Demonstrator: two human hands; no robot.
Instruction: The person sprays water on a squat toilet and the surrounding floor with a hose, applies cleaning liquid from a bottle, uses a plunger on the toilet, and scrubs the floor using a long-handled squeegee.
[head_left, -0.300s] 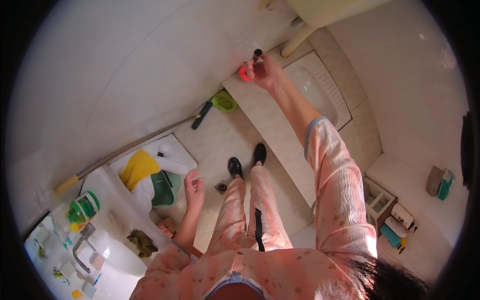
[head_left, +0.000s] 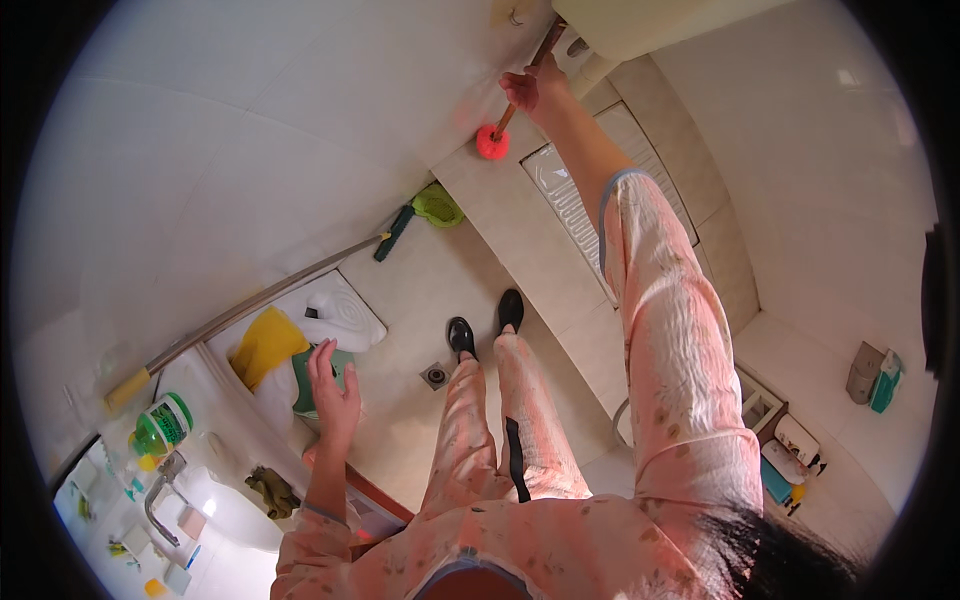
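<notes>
My right hand is closed around the brown stick handle of a brush with a round red-pink head. The handle slants up and to the right, past my fingers, and the head is down by the raised tiled step near the wall. My forearm partly covers the squat toilet set in that step. My left hand is raised with fingers apart and nothing in it, in front of a green bucket with a yellow cloth beside it.
A long-handled floor brush leans along the left wall, with a lime-green basket beside its head. At the lower left are a washbasin and a green jar. The step edge runs right of my shoes; a drain lies left of them.
My right hand has moved up and away, and the brush handle, seen end-on before, now shows lengthwise. My left hand has shifted left with its fingers more spread.
</notes>
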